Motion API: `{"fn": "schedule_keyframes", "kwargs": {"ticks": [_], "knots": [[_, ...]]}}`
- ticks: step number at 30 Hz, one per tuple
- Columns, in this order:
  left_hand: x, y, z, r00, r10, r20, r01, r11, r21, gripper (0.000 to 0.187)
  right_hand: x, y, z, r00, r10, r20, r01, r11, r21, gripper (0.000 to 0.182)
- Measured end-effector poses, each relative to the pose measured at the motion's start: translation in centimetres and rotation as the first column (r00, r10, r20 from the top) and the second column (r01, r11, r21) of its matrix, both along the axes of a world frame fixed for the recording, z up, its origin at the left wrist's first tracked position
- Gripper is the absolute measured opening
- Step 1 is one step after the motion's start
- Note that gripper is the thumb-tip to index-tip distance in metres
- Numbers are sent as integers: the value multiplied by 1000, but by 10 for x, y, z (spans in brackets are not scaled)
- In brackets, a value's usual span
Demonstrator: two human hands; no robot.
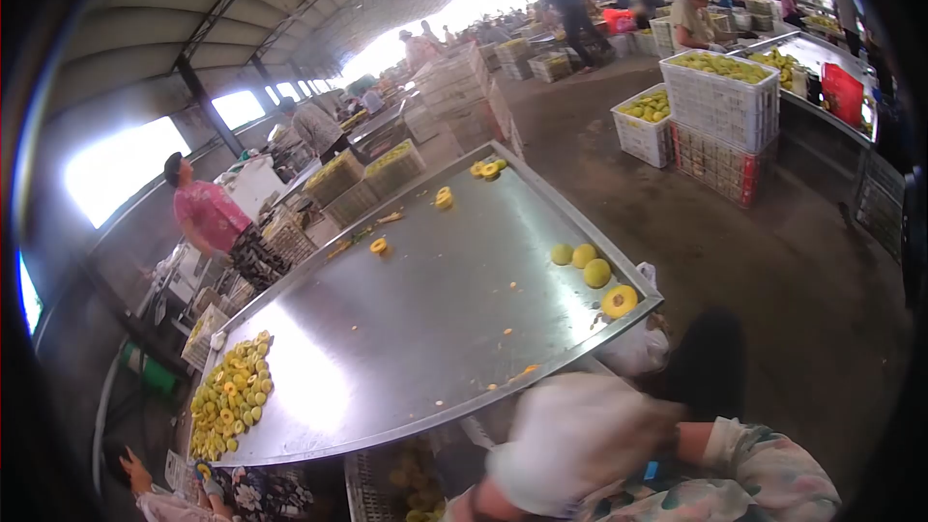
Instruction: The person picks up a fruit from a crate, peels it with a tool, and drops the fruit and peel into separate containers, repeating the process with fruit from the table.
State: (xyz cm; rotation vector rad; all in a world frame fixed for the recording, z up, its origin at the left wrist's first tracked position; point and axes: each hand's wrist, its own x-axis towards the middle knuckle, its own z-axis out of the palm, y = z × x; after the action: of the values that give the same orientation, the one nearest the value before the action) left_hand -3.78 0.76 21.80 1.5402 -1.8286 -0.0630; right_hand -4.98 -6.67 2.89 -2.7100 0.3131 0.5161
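Note:
A long steel table slopes away in front of me. Three whole yellow-green fruits and a cut half lie at its near right corner. A heap of cut fruit sits at its left end, and a few pieces lie at the far end. Below the table's near edge, a floral sleeve leads to what looks like my right hand in a white glove. It is blurred, and its grip is unclear. It hangs over a crate of fruit. My left hand is out of sight.
Another worker's hands reach the fruit heap at the lower left. A person in pink stands by crates beyond the table. Stacked white crates of fruit stand on the concrete floor to the right. A white bag hangs at the table corner.

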Motion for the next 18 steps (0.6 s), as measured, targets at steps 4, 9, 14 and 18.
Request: {"fn": "schedule_keyframes", "kwargs": {"ticks": [4, 9, 14, 18], "knots": [[-93, -53, 17, 749, -554, 364, 565, 820, 85, 43, -19, -34, -64, 988, 139, -73, -121, 971, 204, 28], [-85, -39, 14, 683, -680, 266, 649, 733, 204, 41, -43, -49, -112, 942, 327, -76, -299, 920, 254, 43], [-78, -34, 10, 682, -705, 192, 657, 707, 262, 38, -47, -60, -112, 976, 217, 27, -215, 926, 311, 39], [-46, -37, 14, 724, -670, 163, 633, 740, 229, 37, -48, -67, -75, 993, 117, 16, -113, 902, 416, 36]]}}
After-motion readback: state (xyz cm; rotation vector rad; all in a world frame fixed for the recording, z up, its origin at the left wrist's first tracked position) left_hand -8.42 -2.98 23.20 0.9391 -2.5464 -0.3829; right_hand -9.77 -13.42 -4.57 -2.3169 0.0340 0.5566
